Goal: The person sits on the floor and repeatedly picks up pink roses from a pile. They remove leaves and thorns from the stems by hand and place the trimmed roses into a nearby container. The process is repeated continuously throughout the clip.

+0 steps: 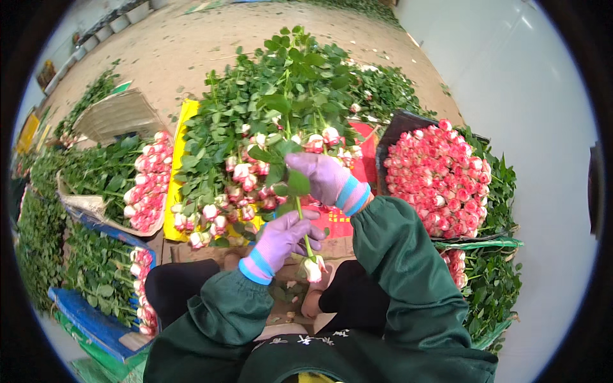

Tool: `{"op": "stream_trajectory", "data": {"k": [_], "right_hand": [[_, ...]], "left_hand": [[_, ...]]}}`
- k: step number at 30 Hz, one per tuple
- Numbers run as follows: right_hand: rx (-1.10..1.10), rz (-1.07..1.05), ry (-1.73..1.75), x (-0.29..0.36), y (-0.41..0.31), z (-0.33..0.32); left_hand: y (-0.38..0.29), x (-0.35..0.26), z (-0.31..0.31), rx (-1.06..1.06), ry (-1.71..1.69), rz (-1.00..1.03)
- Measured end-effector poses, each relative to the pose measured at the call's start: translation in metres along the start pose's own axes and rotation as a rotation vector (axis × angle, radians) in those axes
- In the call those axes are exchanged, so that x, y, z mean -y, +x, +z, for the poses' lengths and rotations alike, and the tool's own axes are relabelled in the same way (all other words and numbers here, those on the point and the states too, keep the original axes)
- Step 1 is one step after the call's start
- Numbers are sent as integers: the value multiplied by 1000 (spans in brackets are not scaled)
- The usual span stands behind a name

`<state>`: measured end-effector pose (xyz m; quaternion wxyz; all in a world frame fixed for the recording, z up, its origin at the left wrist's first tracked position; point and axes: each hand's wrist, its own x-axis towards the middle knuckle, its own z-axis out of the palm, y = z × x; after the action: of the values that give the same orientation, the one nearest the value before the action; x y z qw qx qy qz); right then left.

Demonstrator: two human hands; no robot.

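A single white-and-pink rose hangs bloom down (314, 269), its long leafy stem running up and away from me over the flower pile. My left hand (283, 235), in a lilac glove with a blue-striped cuff, has its fingers around the stem a little above the bloom. Higher up, my right hand (322, 178), gloved alike, closes on the stem among its green leaves; its fingertips are partly hidden by foliage. Beneath and beyond both hands lies a heap of loose roses (242, 174), blooms towards me and leafy stems pointing away.
Wrapped rose bunches stand at right (438, 184) and left (149, 184). Another bunch lies by a blue board (91, 323) at lower left. Yellow sheeting (176, 218) and red sheeting (366, 148) edge the pile. A pale wall (541, 167) rises at right. Leaf scraps dot the floor (191, 52).
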<state>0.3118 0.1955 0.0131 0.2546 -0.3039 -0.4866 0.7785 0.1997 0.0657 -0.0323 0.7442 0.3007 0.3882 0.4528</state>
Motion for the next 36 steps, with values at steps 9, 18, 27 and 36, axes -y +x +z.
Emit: {"op": "stream_trajectory", "data": {"k": [9, 18, 27, 36], "right_hand": [[-78, 254, -867, -89, -19, 13], [91, 202, -1747, -242, -39, 5], [189, 196, -1956, -316, -3, 18], [141, 147, -1857, -324, 1, 34]], "left_hand": [[-79, 103, -17, -296, 283, 2], [-127, 167, -70, -350, 343, -135], [-122, 158, -74, -421, 354, -197], [-121, 167, -80, -402, 274, -142]]}}
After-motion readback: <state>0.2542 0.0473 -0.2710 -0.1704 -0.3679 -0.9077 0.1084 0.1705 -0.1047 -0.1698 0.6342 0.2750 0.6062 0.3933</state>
